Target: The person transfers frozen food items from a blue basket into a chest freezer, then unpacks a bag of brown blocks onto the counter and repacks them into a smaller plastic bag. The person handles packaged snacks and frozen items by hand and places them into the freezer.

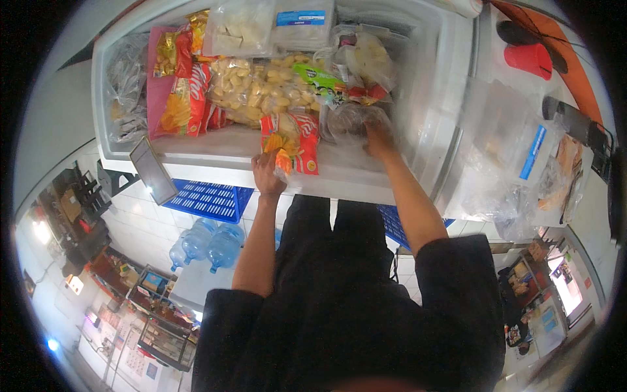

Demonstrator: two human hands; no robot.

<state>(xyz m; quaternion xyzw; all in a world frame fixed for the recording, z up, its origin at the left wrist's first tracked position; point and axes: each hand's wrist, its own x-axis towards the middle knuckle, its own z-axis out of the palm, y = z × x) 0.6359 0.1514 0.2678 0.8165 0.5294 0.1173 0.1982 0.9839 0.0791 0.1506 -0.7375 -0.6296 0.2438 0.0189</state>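
Note:
My left hand [268, 172] grips the crumpled end of a red printed food bag [306, 149] at the chest freezer's front rim. Deeper inside the freezer [230, 169], my right hand [379, 137] touches a clear plastic bag [345, 120] with dark contents. Its fingers are blurred and partly hidden, so their grip is unclear. Between and behind my hands lie clear bags of pale yellow pieces [254, 90] and a green printed packet [318, 81]. Another red printed bag [188, 100] lies to the left.
Clear packs [240, 29] line the freezer's back. On the right-hand surface are a red cup [528, 61] and plastic-wrapped items [558, 171]. A dark-framed panel [153, 171] stands by the left front rim. Blue crates [210, 198] and large water bottles [225, 247] are below.

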